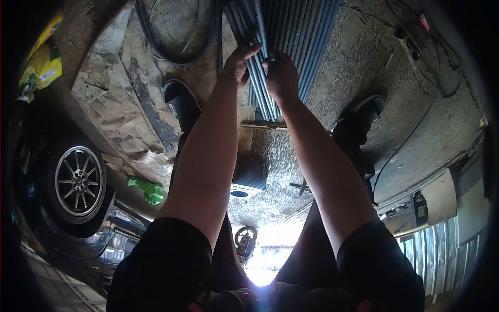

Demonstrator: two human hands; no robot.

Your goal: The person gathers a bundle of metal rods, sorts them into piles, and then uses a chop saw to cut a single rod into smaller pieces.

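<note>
At the top centre, long grey metal rods (pixel 306 31) lie side by side on the floor. My left hand (pixel 240 66) is at the left side of a smaller bundle of rods (pixel 258 86), its fingers curled round it and the thumb across the top. My right hand (pixel 281 75) is closed at the right side of the same bundle, close to my left hand. The near ends of the bundle reach below both hands, towards a thin wooden strip (pixel 264 126). The undersides of the rods and some fingertips are hidden.
Flattened cardboard (pixel 104 99) and a black hose (pixel 179 60) lie left. A car wheel (pixel 79 180), green cloth (pixel 147 190) and yellow bag (pixel 44 70) are further left. A cable (pixel 439 86) runs at right. A dark box (pixel 250 176) stands between my feet.
</note>
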